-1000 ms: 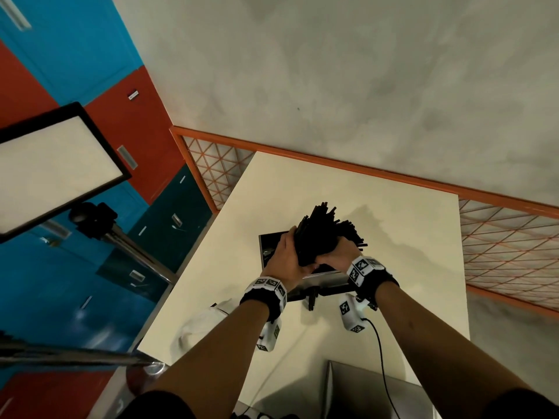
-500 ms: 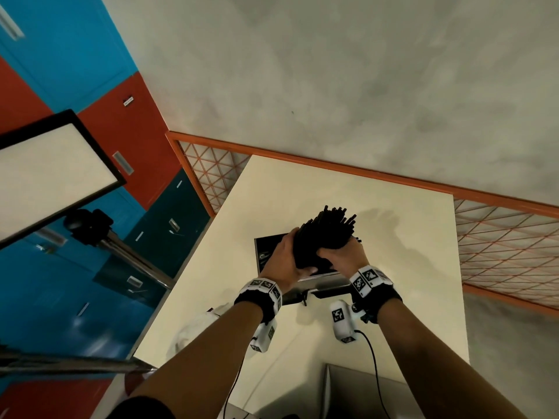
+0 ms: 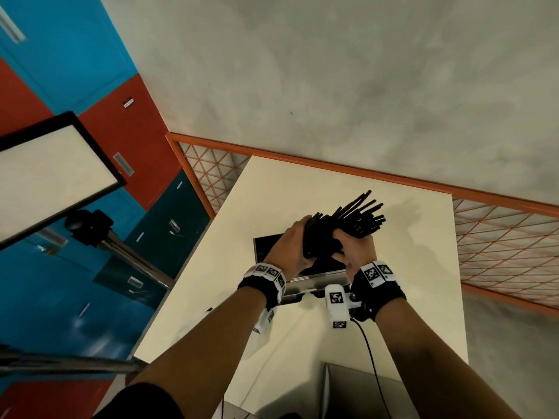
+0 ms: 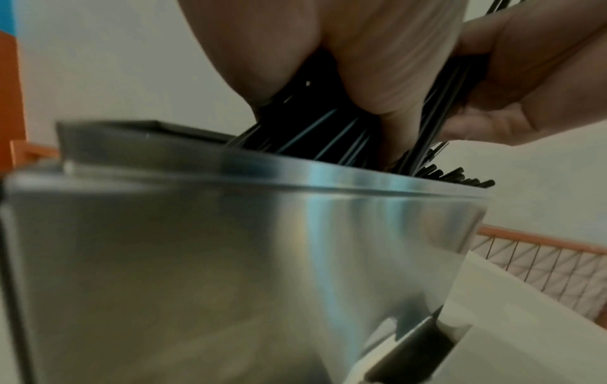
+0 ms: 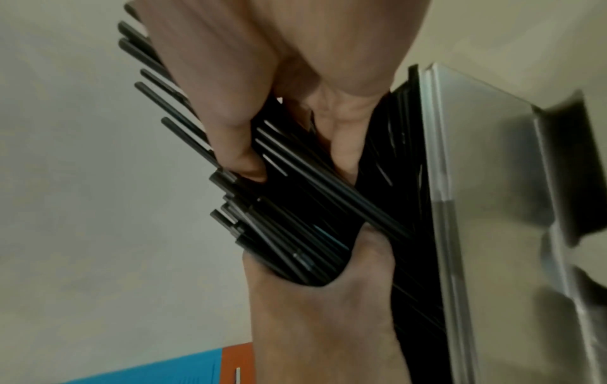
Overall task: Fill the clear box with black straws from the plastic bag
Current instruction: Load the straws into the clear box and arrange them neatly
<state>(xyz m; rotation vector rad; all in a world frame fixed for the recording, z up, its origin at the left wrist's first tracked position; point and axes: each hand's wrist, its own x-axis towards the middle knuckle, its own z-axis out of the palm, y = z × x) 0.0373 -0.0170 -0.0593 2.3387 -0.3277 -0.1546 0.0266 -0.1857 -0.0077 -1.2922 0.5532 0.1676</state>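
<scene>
A thick bundle of black straws [image 3: 338,229] stands in the box [image 3: 266,246] on the cream table, its tops fanning up and to the right. My left hand [image 3: 292,247] grips the bundle from the left and my right hand [image 3: 355,251] grips it from the right. In the left wrist view the straws [image 4: 315,130] go down behind the box's shiny wall [image 4: 230,246], with my thumb over them. The right wrist view shows my fingers [image 5: 230,130] curled round the straws [image 5: 295,207] beside the box's rim [image 5: 437,181]. A white plastic bag [image 3: 260,331] lies near my left forearm, mostly hidden.
The cream table [image 3: 302,189] ends at an orange-framed mesh rail [image 3: 499,249] behind and to the right. A grey box [image 3: 357,391] sits at the table's near edge. A light panel [image 3: 51,173] on a tripod [image 3: 121,252] stands to the left.
The straw tops have swung from upright to leaning right and spread wider. Both hands stay on the bundle and have shifted slightly right over the box.
</scene>
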